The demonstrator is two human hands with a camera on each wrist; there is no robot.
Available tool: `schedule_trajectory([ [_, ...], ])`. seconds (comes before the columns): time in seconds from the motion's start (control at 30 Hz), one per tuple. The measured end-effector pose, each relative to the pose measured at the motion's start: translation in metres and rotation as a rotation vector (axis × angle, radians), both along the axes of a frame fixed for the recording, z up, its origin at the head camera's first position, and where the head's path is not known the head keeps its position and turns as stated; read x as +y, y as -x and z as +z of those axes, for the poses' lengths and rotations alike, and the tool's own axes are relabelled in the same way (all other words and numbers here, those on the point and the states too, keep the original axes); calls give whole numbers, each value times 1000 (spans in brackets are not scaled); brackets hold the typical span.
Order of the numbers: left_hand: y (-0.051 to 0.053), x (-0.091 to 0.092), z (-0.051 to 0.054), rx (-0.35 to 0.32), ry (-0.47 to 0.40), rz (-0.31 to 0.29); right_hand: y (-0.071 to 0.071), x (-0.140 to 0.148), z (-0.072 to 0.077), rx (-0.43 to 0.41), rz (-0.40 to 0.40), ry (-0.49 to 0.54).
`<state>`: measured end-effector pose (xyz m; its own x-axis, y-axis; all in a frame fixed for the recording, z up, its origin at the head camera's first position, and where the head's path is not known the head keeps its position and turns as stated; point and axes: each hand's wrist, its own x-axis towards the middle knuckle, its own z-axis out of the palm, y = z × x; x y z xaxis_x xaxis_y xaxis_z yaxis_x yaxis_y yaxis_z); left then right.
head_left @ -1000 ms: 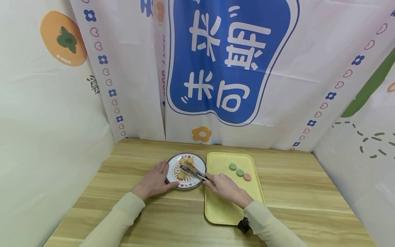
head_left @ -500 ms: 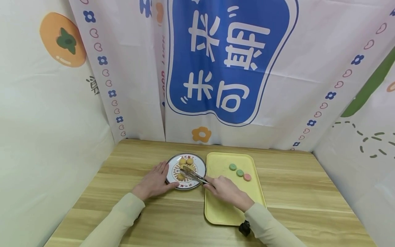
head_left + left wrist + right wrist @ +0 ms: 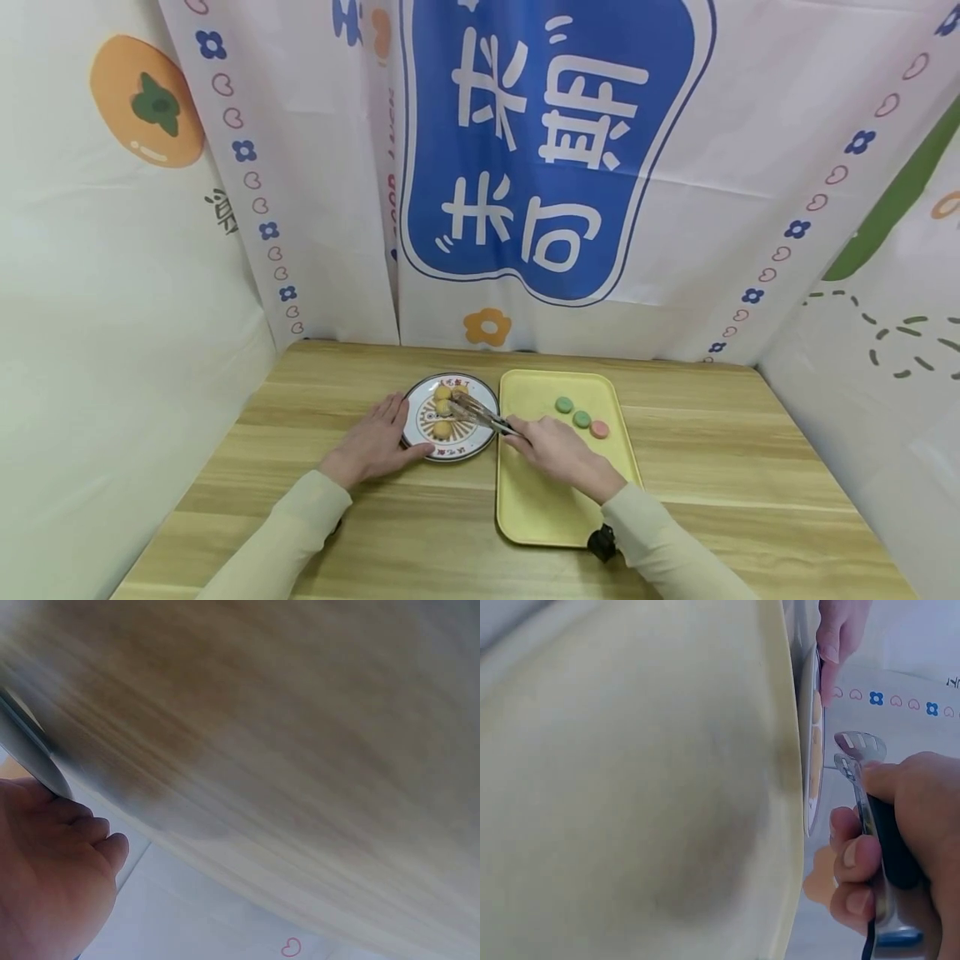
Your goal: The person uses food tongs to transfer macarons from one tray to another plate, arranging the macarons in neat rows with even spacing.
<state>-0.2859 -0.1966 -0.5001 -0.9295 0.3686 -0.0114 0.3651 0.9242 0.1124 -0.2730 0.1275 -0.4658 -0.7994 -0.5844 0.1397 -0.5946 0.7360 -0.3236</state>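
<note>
My left hand [image 3: 375, 446] lies at the left rim of a round white plate [image 3: 417, 421], its fingers extended; the left wrist view shows the fingertips [image 3: 105, 832] by the plate's edge. Several small golden-brown cookies [image 3: 442, 430] rest on the plate. With my right hand [image 3: 558, 454] I grip metal tongs [image 3: 480, 417] that reach over the plate from the right. In the right wrist view the two heads of the tongs [image 3: 862, 750] stand slightly apart above the plate [image 3: 808, 750], and no cookie shows between them. The tongs partly cover the upper right cookies in the head view.
A yellow rectangular tray [image 3: 540, 508] lies right of the plate, under my right forearm. On it are two green round sweets [image 3: 564, 405] and a pink one [image 3: 599, 430]. Printed cloth [image 3: 360, 275] hangs behind the wooden table [image 3: 720, 467] and at its sides.
The right hand and tongs have shifted slightly right, and the heads of the tongs have lifted off the middle of the plate. The lowest cookie shows more fully. The left hand has stayed put.
</note>
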Motion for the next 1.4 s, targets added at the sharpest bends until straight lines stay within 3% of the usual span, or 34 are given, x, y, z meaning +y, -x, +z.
schedule_trajectory([
  [0.27,0,0,0,0,-14,-3,-1,18,7,34,-50,-8],
  [0.53,0,0,-1,-4,-14,3,-5,39,12,93,-166,-82],
  [0.8,0,0,0,-7,-10,6,-7,57,8,139,-154,-38],
  [1.07,-1,1,-1,-2,-13,-5,-14,73,8,107,-124,10],
  [1.4,-1,1,1,-15,-12,4,-19,92,6,111,-161,4],
])
